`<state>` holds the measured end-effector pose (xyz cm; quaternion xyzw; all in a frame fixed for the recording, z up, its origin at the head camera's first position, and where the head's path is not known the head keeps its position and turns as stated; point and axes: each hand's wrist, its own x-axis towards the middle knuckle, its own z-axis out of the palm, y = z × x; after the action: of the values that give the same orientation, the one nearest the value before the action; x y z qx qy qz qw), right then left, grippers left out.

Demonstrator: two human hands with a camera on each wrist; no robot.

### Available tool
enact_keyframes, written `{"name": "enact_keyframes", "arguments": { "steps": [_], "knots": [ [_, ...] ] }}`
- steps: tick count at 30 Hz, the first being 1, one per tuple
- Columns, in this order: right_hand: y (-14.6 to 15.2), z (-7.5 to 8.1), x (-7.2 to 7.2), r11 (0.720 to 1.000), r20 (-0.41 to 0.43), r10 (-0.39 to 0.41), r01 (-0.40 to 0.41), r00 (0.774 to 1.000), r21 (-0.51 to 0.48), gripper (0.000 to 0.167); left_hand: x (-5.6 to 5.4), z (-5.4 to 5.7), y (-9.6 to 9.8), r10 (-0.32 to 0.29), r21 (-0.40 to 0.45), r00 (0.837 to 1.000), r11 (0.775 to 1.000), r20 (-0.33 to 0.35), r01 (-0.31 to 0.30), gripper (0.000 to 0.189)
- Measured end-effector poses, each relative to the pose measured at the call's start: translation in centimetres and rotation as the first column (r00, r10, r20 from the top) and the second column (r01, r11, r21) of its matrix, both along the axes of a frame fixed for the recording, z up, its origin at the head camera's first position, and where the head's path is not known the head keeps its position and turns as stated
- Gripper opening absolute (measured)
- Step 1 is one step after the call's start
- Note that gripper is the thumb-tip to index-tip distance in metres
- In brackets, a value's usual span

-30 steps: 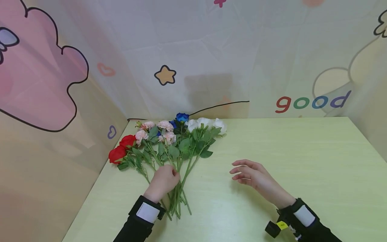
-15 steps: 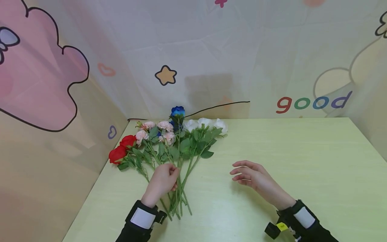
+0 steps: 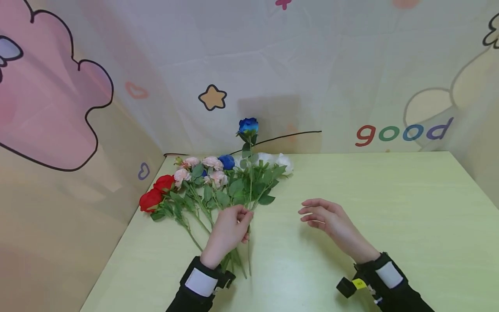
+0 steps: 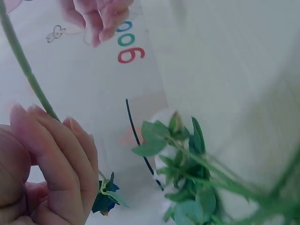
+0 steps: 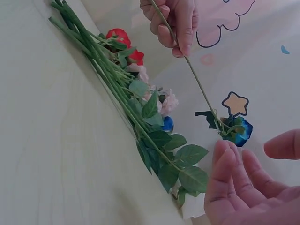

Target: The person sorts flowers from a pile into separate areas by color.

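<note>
My left hand (image 3: 231,229) pinches the green stem of a blue rose (image 3: 248,126) between thumb and fingers. The rose stands upright, its bloom raised in front of the backdrop. In the right wrist view the left hand (image 5: 174,23) grips the stem, which runs down to the blue bloom (image 5: 241,131). My right hand (image 3: 325,219) hovers over the table to the right, fingers relaxed and slightly bent, holding nothing. Behind and below the left hand lie red roses (image 3: 151,199), pale pink flowers (image 3: 213,163), another blue rose (image 3: 226,162) and white flowers (image 3: 283,161).
The flowers' leafy green stems (image 5: 93,56) lie gathered across the left of the pale table (image 3: 370,186). A printed cloth backdrop (image 3: 249,65) rises along the back edge and down the left side. A band with a small camera sits on each wrist.
My left hand has lifted the blue rose out of the pile, upward and to the right. Its bloom now stands above the other flowers. The right hand has barely moved.
</note>
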<state>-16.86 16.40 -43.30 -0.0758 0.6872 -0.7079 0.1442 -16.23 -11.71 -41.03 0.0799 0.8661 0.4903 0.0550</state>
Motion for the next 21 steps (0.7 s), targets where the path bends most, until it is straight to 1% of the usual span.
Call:
{"name": "enact_keyframes", "arguments": {
  "steps": [5, 10, 15, 21],
  "knots": [
    [0.4, 0.5, -0.6, 0.997, -0.045, -0.045, 0.048, 0.998, 0.063, 0.04, -0.3, 0.1, 2.5, -0.043, 0.039, 0.999, 0.998, -0.026, 0.044, 0.021],
    [1.1, 0.7, -0.9, 0.988, -0.045, -0.093, 0.098, 0.995, 0.12, 0.04, -0.7, 0.2, 5.2, -0.103, 0.091, 0.995, 0.99, -0.011, 0.104, 0.019],
    [1.4, 0.8, -1.4, 0.984, -0.055, -0.118, 0.124, 0.992, 0.126, 0.04, -1.2, 0.2, 7.9, -0.157, 0.148, 0.988, 0.977, 0.01, 0.154, 0.019],
    [1.5, 1.2, -1.8, 0.982, -0.05, -0.135, 0.14, 0.99, 0.13, 0.048, -1.3, -0.1, 10.4, -0.212, 0.201, 0.977, 0.958, 0.027, 0.203, 0.022]
  ]
}}
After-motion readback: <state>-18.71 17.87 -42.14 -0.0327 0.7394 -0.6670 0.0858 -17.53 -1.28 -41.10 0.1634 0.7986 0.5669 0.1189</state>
